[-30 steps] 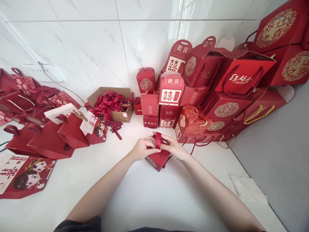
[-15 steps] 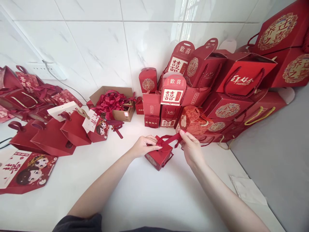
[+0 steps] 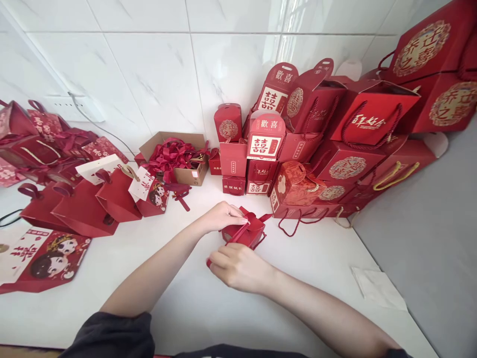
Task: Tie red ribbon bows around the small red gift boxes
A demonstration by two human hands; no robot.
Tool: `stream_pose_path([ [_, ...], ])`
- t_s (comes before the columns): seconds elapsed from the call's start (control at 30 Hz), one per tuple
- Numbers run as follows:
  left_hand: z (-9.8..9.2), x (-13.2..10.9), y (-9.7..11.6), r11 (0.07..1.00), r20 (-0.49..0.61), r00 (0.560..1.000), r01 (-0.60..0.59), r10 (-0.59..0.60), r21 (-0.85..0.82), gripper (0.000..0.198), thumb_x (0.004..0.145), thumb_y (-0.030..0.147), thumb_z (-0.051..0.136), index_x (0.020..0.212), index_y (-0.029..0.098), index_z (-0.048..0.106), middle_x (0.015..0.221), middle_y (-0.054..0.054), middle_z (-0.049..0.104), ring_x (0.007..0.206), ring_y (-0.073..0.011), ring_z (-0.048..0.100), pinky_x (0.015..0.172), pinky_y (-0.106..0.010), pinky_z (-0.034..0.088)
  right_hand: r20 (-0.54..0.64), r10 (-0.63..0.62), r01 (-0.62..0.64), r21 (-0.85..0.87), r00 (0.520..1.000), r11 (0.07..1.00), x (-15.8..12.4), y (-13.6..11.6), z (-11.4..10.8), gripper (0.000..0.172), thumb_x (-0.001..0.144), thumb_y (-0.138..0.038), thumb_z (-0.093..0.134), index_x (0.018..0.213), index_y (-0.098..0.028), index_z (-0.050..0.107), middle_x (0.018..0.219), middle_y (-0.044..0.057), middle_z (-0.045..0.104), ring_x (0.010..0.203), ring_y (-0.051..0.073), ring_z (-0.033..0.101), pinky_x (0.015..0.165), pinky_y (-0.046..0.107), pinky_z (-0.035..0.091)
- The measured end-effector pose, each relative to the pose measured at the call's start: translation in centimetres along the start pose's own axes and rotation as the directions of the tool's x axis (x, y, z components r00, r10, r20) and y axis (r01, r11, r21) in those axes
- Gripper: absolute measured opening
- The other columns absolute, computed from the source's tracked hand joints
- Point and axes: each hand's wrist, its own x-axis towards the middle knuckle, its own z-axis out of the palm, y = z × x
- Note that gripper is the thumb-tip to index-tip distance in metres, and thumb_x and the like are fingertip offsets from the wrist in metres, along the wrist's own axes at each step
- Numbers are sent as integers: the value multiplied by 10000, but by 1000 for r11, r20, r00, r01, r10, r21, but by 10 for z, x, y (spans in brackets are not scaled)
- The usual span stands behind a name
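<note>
A small red gift box (image 3: pixel 257 226) with a dark red cord handle sits on the white table in front of me. Across its top runs a red ribbon (image 3: pixel 239 232), with a loop standing over the lid. My left hand (image 3: pixel 224 217) is closed at the box's upper left, thumb and fingers pinching the ribbon at the loop. Closer to me, my right hand (image 3: pixel 239 267) is closed around the ribbon's other end and pulls it toward the lower left; a bit of red shows by its fingertips. The hand partly covers the box's front.
An open cardboard box (image 3: pixel 192 175) of red ribbons stands by the tiled wall. Stacked red gift boxes (image 3: pixel 348 166) rise at the right. More red boxes (image 3: pixel 85 206) fill the left side. A white tissue (image 3: pixel 378 288) lies at the right edge.
My right hand has swung from the box's right side to its near left, carrying the ribbon across the lid. My left hand has stayed by the knot and shifted slightly.
</note>
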Motion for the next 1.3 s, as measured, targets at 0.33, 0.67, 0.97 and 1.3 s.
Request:
stream_pose_path([
  [0.33,6,1,0,981,-26,998,-48,54,189,77,695,245,767,747,194,791,834,-59,749,900,-213,663,856,-314,516,239,31,-28,-16,970,999,20,4,31,217,902,-44,443,800,-126,616,852,80,600,717,189,562,539,298,423],
  [0.67,-9,3,-4,987,139,980,-151,143,52,170,769,302,716,811,147,772,883,-83,738,908,-209,661,846,-316,508,-24,643,-546,504,766,669,-35,88,-36,273,988,-377,432,882,-212,622,1169,94,574,1149,235,511,999,428,394],
  [0.97,-9,1,0,983,149,973,-181,175,23,180,767,325,731,811,157,781,900,-101,743,946,-223,662,877,-331,507,151,528,-451,736,836,504,-49,106,-18,260,855,-434,654,747,-199,633,1036,71,660,969,204,632,897,373,489],
  [1.3,-14,1,-12,989,145,979,-145,141,16,164,771,284,728,899,203,789,983,-95,754,1132,-229,599,1014,-356,443,23,172,-171,282,985,944,-71,78,-27,260,991,-159,396,993,-199,653,1122,107,694,999,215,616,830,371,523],
])
